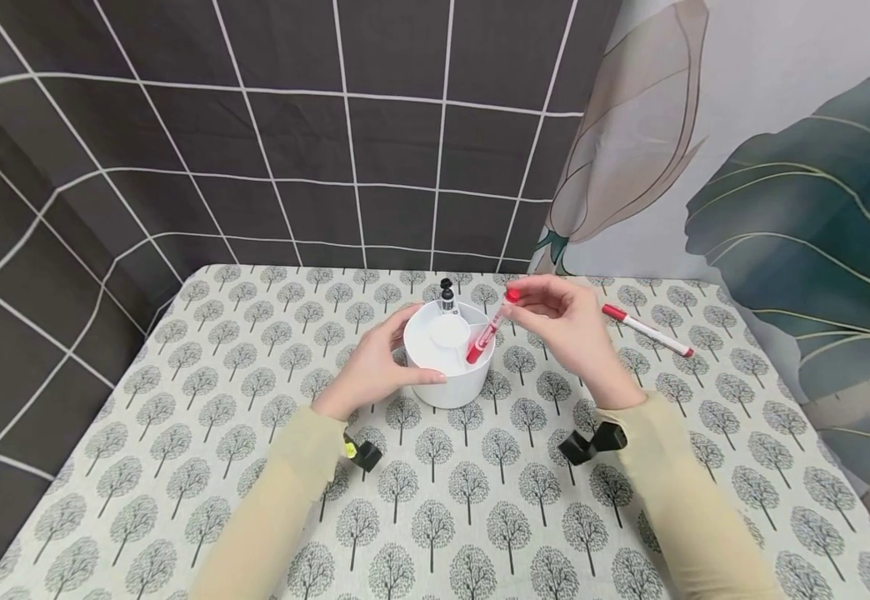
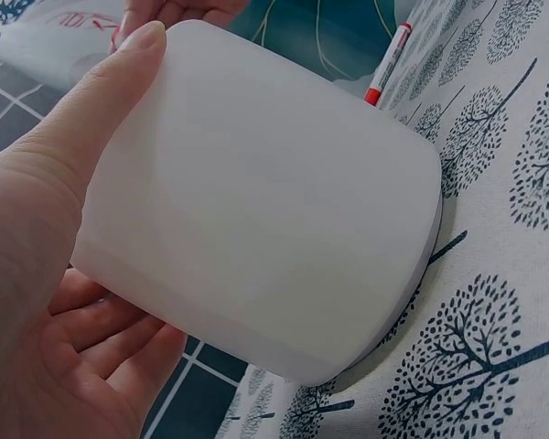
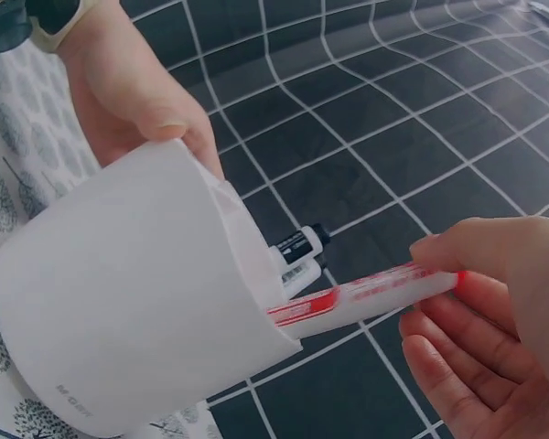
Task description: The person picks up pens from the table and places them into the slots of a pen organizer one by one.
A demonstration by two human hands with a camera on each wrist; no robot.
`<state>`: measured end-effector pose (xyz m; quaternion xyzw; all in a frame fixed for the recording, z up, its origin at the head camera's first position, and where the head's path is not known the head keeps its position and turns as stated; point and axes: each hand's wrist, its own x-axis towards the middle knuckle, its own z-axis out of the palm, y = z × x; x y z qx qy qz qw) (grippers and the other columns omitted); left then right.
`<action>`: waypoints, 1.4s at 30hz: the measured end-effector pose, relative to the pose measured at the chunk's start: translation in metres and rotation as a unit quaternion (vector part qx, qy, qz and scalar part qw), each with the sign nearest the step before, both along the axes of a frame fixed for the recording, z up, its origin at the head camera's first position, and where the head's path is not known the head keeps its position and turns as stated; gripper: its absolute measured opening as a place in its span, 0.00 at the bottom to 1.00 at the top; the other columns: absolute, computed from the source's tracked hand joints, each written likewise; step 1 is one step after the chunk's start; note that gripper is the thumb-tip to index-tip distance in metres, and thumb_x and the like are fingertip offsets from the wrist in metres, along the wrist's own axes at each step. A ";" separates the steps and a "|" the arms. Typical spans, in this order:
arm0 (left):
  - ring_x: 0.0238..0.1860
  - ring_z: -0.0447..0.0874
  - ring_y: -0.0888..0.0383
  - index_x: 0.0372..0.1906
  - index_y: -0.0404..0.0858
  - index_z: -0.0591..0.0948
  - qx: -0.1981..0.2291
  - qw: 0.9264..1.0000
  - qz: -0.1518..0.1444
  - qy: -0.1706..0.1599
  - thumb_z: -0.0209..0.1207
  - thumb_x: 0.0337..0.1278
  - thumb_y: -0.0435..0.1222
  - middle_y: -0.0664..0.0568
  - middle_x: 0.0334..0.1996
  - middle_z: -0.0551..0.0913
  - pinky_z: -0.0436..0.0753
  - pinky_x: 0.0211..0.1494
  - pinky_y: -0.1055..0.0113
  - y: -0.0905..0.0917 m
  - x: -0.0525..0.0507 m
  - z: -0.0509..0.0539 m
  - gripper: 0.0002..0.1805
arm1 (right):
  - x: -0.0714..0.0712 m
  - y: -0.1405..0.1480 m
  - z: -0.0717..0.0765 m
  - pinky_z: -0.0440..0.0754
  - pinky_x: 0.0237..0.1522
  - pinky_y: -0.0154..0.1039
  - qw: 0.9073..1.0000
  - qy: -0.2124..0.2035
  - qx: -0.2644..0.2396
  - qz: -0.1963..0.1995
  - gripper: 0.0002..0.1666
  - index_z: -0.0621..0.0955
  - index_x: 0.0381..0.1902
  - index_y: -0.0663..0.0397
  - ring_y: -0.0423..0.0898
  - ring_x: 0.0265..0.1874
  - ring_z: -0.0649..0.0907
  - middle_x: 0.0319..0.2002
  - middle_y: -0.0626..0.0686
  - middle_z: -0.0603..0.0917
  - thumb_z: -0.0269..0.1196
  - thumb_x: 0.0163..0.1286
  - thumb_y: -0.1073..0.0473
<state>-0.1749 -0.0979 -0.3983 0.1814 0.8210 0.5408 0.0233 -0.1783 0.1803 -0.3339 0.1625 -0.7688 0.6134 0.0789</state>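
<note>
A white round holder (image 1: 456, 392) stands on the cloth. My left hand (image 1: 381, 360) grips its left side, thumb at the rim and fingers round the far side; the left wrist view shows the thumb along the holder wall (image 2: 265, 201). Between thumb and fingers, my right hand (image 1: 566, 325) pinches the upper end of a red and white marker (image 1: 489, 332). The marker leans to the right, its red lower end inside the holder. In the right wrist view the marker (image 3: 366, 297) crosses the holder's rim. Black-capped pens (image 3: 300, 245) stand in another part of the holder.
Another red and white marker (image 1: 648, 330) lies on the tree-print cloth (image 1: 435, 517), to the right behind my right wrist. A dark curtain with a white grid (image 1: 292, 133) hangs behind the table, and a leaf-patterned curtain (image 1: 802, 208) hangs at the right.
</note>
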 end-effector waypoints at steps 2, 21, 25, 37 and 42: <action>0.67 0.73 0.52 0.76 0.49 0.67 0.001 1.000 0.000 0.000 0.85 0.32 0.44 0.56 0.66 0.75 0.70 0.72 0.55 0.000 0.000 0.000 0.58 | 0.001 0.000 -0.002 0.87 0.46 0.35 1.000 -0.003 -0.001 0.002 0.19 0.85 0.51 0.65 0.46 0.39 0.88 0.44 0.60 0.87 0.74 0.62 0.68; 0.67 0.73 0.53 0.76 0.49 0.66 -0.006 1.000 0.002 -0.003 0.85 0.32 0.46 0.56 0.67 0.74 0.71 0.71 0.57 -0.001 -0.002 0.001 0.59 | 0.008 0.033 -0.001 0.82 0.55 0.35 0.999 -0.013 -0.005 -0.039 0.22 0.85 0.57 0.57 0.46 0.50 0.87 0.53 0.58 0.86 0.74 0.65 0.60; 0.67 0.73 0.54 0.76 0.48 0.66 -0.006 1.000 0.001 -0.001 0.85 0.32 0.46 0.56 0.68 0.74 0.71 0.71 0.58 -0.001 -0.002 0.001 0.59 | 0.012 0.044 -0.003 0.82 0.55 0.33 0.998 -0.027 0.001 -0.055 0.23 0.84 0.58 0.58 0.44 0.49 0.87 0.54 0.56 0.86 0.73 0.66 0.59; 0.67 0.73 0.55 0.76 0.50 0.67 0.004 1.000 -0.006 0.007 0.85 0.32 0.44 0.58 0.67 0.75 0.70 0.72 0.56 -0.001 -0.001 -0.003 0.58 | 0.023 0.087 -0.012 0.81 0.52 0.27 0.990 -0.051 0.033 -0.125 0.27 0.83 0.60 0.60 0.38 0.49 0.86 0.54 0.51 0.87 0.73 0.66 0.56; 0.66 0.73 0.55 0.75 0.50 0.68 0.004 1.000 -0.004 0.007 0.85 0.32 0.45 0.59 0.66 0.75 0.70 0.72 0.57 -0.001 -0.002 -0.004 0.58 | 0.028 0.109 -0.018 0.80 0.50 0.24 0.987 -0.073 0.031 -0.140 0.29 0.82 0.62 0.59 0.36 0.48 0.86 0.54 0.48 0.87 0.74 0.65 0.57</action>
